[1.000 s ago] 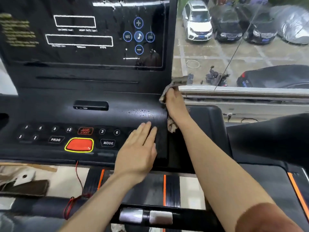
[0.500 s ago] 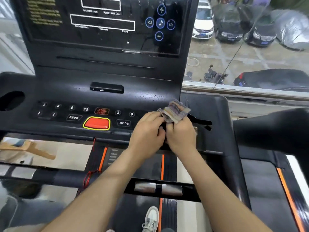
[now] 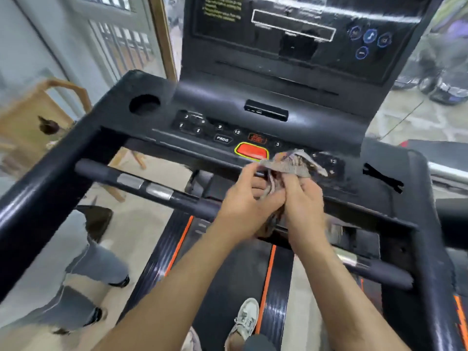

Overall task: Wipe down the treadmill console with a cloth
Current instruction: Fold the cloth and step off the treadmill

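Observation:
The black treadmill console (image 3: pixel 217 102) fills the upper middle of the view, with a dark screen (image 3: pixel 304 29) above and a button panel below. A red button with a yellow rim (image 3: pixel 250 150) sits at the panel's centre. Both my hands are together in front of the panel's right half, holding a grey-brown cloth (image 3: pixel 288 163). My left hand (image 3: pixel 243 203) pinches its near-left edge. My right hand (image 3: pixel 301 201) grips the bunched cloth from the right, and part of the cloth hangs down between my hands. The frame is motion-blurred.
A round cup holder (image 3: pixel 144 104) lies at the console's left end. A black handlebar (image 3: pixel 121 178) with silver pads crosses below the console. A black wrench-shaped tool (image 3: pixel 382 177) lies on the right tray. Another person's legs (image 3: pixel 88 269) stand at the left. My shoe (image 3: pixel 245 320) is on the belt.
My right hand has come down from the console's right edge with the cloth. My left hand has left the panel and joined it on the cloth. The view has swung left.

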Demonstrator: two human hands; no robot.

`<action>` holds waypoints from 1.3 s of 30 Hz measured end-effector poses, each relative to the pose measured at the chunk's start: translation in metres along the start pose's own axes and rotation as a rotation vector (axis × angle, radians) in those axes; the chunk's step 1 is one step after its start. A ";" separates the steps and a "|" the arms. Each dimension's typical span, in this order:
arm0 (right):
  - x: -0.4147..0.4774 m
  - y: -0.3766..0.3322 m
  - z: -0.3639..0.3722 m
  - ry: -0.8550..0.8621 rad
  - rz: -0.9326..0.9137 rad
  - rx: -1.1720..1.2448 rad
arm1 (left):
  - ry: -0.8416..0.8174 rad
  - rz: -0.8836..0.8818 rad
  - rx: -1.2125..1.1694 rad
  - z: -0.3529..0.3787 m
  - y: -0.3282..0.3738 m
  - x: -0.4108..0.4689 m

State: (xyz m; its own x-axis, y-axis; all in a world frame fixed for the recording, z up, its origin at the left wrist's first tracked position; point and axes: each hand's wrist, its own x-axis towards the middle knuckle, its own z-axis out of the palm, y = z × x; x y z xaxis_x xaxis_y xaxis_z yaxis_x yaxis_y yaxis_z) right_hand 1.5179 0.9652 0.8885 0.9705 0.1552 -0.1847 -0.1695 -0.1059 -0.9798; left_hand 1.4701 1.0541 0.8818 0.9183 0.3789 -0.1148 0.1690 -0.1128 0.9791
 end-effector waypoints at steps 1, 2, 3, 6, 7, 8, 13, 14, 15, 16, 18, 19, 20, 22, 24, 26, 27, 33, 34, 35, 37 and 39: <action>-0.012 -0.006 0.017 -0.080 -0.010 -0.037 | 0.048 -0.054 -0.059 -0.022 -0.002 -0.006; -0.023 -0.009 0.033 -0.168 -0.037 -0.075 | 0.083 -0.079 -0.090 -0.045 -0.004 -0.013; -0.034 -0.011 0.049 -0.258 -0.064 -0.109 | 0.103 -0.075 -0.103 -0.066 -0.007 -0.022; -0.067 -0.013 0.095 -0.460 -0.077 -0.191 | 0.180 -0.071 -0.033 -0.124 -0.018 -0.059; -0.078 -0.015 0.108 -0.513 -0.061 -0.210 | 0.217 -0.082 -0.020 -0.139 -0.019 -0.073; -0.086 -0.015 0.119 -0.570 -0.022 -0.206 | 0.246 -0.103 -0.018 -0.152 -0.023 -0.086; -0.133 -0.009 0.175 -0.875 0.332 -0.095 | 0.424 -0.197 0.024 -0.211 -0.040 -0.169; -0.140 -0.005 0.183 -0.969 0.433 -0.076 | 0.478 -0.198 -0.005 -0.218 -0.046 -0.188; -0.146 -0.001 0.191 -1.059 0.505 -0.094 | 0.500 -0.209 -0.023 -0.222 -0.052 -0.205; -0.153 0.004 0.199 -1.147 0.516 -0.162 | 0.496 -0.217 -0.036 -0.225 -0.059 -0.222; -0.172 0.017 0.213 -1.285 0.431 -0.332 | 0.429 -0.263 -0.073 -0.229 -0.071 -0.258; -0.185 0.024 0.219 -1.337 0.380 -0.393 | 0.417 -0.299 -0.089 -0.231 -0.078 -0.277; -0.195 0.034 0.224 -1.390 0.331 -0.442 | 0.398 -0.341 -0.120 -0.234 -0.084 -0.297; -0.216 0.052 0.236 -1.546 0.291 -0.531 | 0.377 -0.426 -0.226 -0.238 -0.094 -0.342; -0.246 0.063 0.247 -1.716 0.308 -0.558 | 0.475 -0.508 -0.356 -0.237 -0.101 -0.388; -0.285 0.072 0.257 -1.864 0.310 -0.596 | 0.675 -0.558 -0.417 -0.230 -0.109 -0.426; -0.305 0.078 0.262 -1.926 0.287 -0.617 | 0.815 -0.576 -0.411 -0.225 -0.113 -0.441; -0.445 0.093 0.280 -2.219 0.471 -0.686 | 1.509 -0.644 -0.097 -0.192 -0.137 -0.531; -0.471 0.094 0.279 -2.300 0.476 -0.706 | 1.595 -0.683 -0.022 -0.187 -0.138 -0.551; -0.499 0.097 0.278 -2.396 0.442 -0.737 | 1.688 -0.731 0.052 -0.182 -0.141 -0.574; -0.553 0.108 0.271 -2.576 0.362 -0.819 | 1.833 -0.821 0.131 -0.173 -0.145 -0.623; -0.610 0.119 0.261 -2.663 0.290 -0.880 | 1.950 -0.896 0.088 -0.163 -0.148 -0.674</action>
State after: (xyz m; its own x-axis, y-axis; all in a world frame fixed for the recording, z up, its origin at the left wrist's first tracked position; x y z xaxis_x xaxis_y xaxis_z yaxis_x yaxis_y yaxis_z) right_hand 0.8612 1.1146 0.8642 -0.8799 0.0497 -0.4726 0.4415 -0.2821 -0.8518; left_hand 0.7678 0.9650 0.8421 -0.8299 0.5504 -0.0915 0.2997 0.5781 0.7589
